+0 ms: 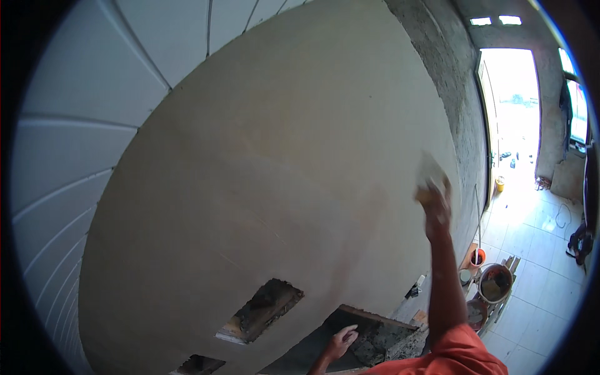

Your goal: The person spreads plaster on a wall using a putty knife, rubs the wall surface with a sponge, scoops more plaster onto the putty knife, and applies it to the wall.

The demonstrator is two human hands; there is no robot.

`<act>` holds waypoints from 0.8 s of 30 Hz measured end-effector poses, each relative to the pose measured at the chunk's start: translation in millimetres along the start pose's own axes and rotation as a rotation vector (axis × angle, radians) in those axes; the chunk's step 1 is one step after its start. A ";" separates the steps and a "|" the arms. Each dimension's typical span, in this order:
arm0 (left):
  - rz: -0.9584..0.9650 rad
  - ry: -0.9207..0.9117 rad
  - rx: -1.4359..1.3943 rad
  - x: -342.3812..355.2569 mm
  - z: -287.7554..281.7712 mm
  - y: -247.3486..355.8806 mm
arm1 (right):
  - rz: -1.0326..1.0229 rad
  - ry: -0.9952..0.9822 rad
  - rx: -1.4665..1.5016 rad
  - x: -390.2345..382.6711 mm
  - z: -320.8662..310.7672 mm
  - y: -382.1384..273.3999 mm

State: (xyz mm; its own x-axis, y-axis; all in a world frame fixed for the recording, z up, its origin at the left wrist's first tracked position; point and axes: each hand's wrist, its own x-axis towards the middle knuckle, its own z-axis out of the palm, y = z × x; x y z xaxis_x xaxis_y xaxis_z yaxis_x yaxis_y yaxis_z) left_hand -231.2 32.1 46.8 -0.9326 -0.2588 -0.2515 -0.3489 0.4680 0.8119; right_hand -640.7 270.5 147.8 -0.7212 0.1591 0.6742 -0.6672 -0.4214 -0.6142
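The wall (294, 162) takes up most of what I see, rising in front of the person to the white panelled ceiling (81, 156). The right hand (437, 203) is up near its right side, fingers wrapped round a flat tool (431, 167); both are blurred, so I can't tell whether the tool touches the surface. Down low, the left hand (342, 342) is in front of the larger dark opening (387, 344), fingers loosely parted, with nothing I can see in them; whether they rest on anything, I can't tell.

As I judge it, the coating is well along: the broad middle is an even tan, with a few thin scratch lines low down. What seems left is the finer work, since the small opening (265, 309) has ragged edges. Past the tan edge, a rough grey strip (437, 56) looks uncoated, though it may not be part of this job. A round tub (495, 283) and an orange bucket (478, 257) stand below, right of the arm
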 end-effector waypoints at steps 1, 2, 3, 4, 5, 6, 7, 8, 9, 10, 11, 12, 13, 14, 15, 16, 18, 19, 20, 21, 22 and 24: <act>-0.069 0.049 0.006 -9.1 -5.6 -11.8 | -0.131 0.064 -0.082 53.0 37.5 -21.7; -0.127 0.074 0.020 -26.0 -8.4 -28.9 | -0.175 0.086 0.138 97.8 73.8 -44.5; -0.183 0.090 0.034 -36.4 -10.3 -37.7 | -0.351 0.095 0.127 146.3 98.0 -53.3; -0.250 0.127 0.016 -52.3 -9.7 -47.7 | -0.220 0.123 0.266 189.6 128.0 -84.3; -0.310 0.170 -0.013 -66.3 -7.6 -53.8 | -0.477 0.180 -0.098 224.8 144.6 -108.4; -0.361 0.198 -0.040 -74.3 -3.1 -57.5 | -0.440 0.205 0.042 273.6 160.0 -100.6; -0.409 0.226 -0.071 -81.9 0.8 -58.3 | -0.631 0.251 0.068 318.7 176.6 -102.7; -0.459 0.266 -0.100 -90.1 2.1 -59.1 | -0.326 0.248 0.453 353.5 196.0 -119.1; -0.495 0.309 -0.119 -99.4 2.2 -59.6 | 0.004 0.234 0.827 379.2 215.7 -141.5; -0.521 0.349 -0.140 -106.6 1.7 -59.8 | 0.096 0.263 0.748 396.0 229.0 -158.8; -0.543 0.379 -0.156 -112.5 2.7 -60.0 | 0.186 0.293 0.659 407.8 240.4 -168.6; -0.555 0.402 -0.169 -116.0 3.4 -60.5 | 0.194 0.286 0.657 417.3 252.7 -167.5; -0.564 0.422 -0.179 -118.0 4.4 -59.9 | -0.032 0.207 -0.095 425.3 265.6 -160.2; -0.571 0.431 -0.185 -115.4 6.2 -58.2 | -0.267 0.108 -0.854 434.2 276.5 -149.0; -0.572 0.410 -0.189 -104.8 9.4 -56.8 | -0.415 0.229 -0.623 437.7 296.7 -118.3; -0.600 0.464 -0.211 -117.9 8.6 -57.3 | -0.172 0.218 0.195 385.0 347.9 -142.5; -0.621 0.530 -0.239 -134.4 9.8 -56.1 | -0.268 0.124 0.192 270.0 402.2 -192.2; -0.623 0.542 -0.246 -137.5 12.7 -54.8 | -0.146 -0.390 0.413 237.0 391.9 -213.8; -0.628 0.562 -0.255 -141.1 15.4 -53.8 | -0.114 -0.481 0.460 204.5 367.2 -244.0; -0.630 0.566 -0.259 -140.8 17.9 -52.1 | -0.085 -0.564 0.496 191.2 339.2 -258.1; -0.634 0.566 -0.260 -136.5 18.4 -52.2 | -0.183 -0.312 0.421 198.1 332.6 -234.0; -0.655 0.578 -0.273 -139.9 22.4 -52.8 | -0.059 0.003 0.618 235.3 322.6 -179.4</act>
State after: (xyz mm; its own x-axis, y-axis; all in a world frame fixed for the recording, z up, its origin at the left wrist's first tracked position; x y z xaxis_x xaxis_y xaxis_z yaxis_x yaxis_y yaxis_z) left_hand -84.4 62.5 27.3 -0.3389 -0.8196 -0.4621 -0.6890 -0.1183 0.7151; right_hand -630.6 95.5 549.0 -0.6872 0.1998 0.6985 -0.4751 -0.8510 -0.2240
